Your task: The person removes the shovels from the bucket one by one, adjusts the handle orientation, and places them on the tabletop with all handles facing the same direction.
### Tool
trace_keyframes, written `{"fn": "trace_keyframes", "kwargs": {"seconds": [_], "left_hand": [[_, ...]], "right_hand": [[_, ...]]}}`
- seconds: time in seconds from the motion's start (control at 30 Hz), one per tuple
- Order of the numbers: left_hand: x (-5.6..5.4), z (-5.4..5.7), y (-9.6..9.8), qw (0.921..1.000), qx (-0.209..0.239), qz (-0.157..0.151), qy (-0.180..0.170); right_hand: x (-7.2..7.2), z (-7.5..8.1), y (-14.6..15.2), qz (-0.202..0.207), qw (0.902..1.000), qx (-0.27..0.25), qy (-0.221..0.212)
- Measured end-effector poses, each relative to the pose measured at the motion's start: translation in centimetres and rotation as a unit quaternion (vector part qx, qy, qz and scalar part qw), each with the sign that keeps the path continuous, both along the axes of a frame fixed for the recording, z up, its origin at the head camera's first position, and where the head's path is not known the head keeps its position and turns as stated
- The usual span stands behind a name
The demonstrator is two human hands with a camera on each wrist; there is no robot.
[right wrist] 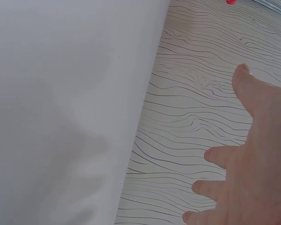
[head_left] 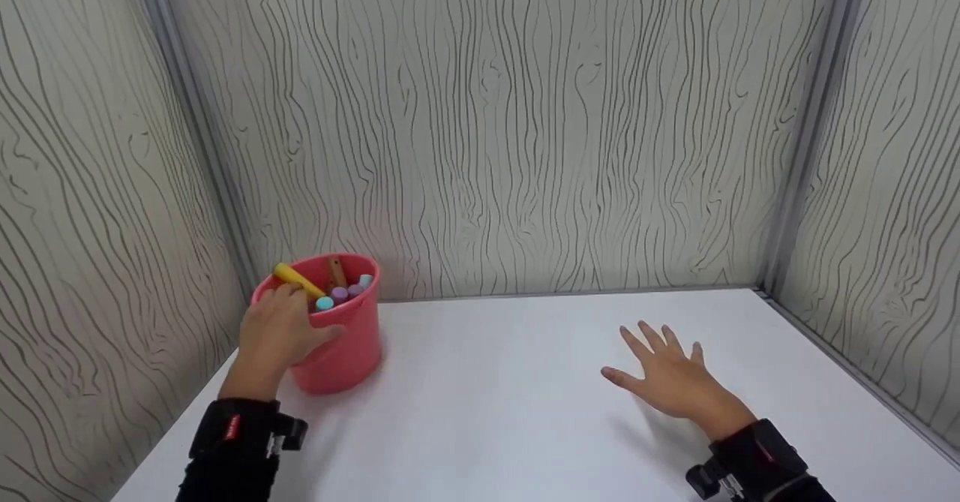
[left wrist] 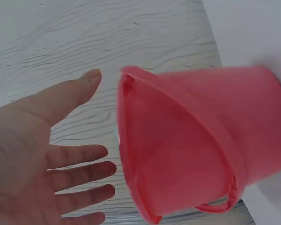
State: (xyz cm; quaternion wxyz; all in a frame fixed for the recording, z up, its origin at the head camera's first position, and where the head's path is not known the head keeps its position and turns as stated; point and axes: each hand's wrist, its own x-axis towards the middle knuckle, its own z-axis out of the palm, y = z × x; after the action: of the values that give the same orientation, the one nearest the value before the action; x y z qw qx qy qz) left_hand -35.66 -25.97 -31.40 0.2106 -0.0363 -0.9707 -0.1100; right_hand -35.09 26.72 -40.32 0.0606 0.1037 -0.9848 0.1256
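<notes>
A pink bucket (head_left: 341, 352) stands at the left of the white table, its handle (left wrist: 210, 124) hanging down the side. Inside it are a yellow stick (head_left: 298, 278), a brown wooden piece (head_left: 337, 271) and several pieces with blue or purple round ends (head_left: 340, 295). My left hand (head_left: 276, 329) is right at the bucket's near rim, fingers extended toward the opening. In the left wrist view, the left hand (left wrist: 33, 164) has its thumb and fingers spread apart, holding nothing. Over the right part of the table, my right hand (head_left: 671, 382) hovers with spread fingers and holds nothing.
The white table (head_left: 487, 397) meets a wood-grain patterned back wall (head_left: 495, 127). Similar panels rise at the left (head_left: 90, 187) and right (head_left: 892, 187), joined by grey corner posts. The bucket stands close to the left back corner.
</notes>
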Motion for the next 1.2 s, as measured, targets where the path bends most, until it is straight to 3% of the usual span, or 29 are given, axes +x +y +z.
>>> {"fn": "trace_keyframes", "kwargs": {"seconds": [0.17,0.37,0.53,0.87,1.2], "left_hand": [[-1.2,-1.5,-1.8,0.9992,-0.036,-0.020,-0.001],[-3.4,-3.0,-2.8,0.9992,-0.014,-0.026,-0.029],[-4.7,-3.4,-3.1,0.9989,-0.013,-0.027,-0.035],[-5.1,-3.4,-3.0,0.9989,-0.019,-0.044,0.000],[-5.7,-3.9,-2.8,0.9992,-0.011,-0.039,-0.004]], "right_hand": [[-0.1,-0.2,-0.3,0.004,1.0000,-0.001,-0.008],[-0.2,0.0,-0.4,0.009,0.9999,0.000,-0.014],[-0.3,-0.1,-0.4,0.009,0.9999,0.005,-0.013],[0.0,0.1,-0.1,0.005,0.9999,0.000,-0.011],[0.1,0.1,0.3,0.001,0.9999,0.003,-0.014]]}}
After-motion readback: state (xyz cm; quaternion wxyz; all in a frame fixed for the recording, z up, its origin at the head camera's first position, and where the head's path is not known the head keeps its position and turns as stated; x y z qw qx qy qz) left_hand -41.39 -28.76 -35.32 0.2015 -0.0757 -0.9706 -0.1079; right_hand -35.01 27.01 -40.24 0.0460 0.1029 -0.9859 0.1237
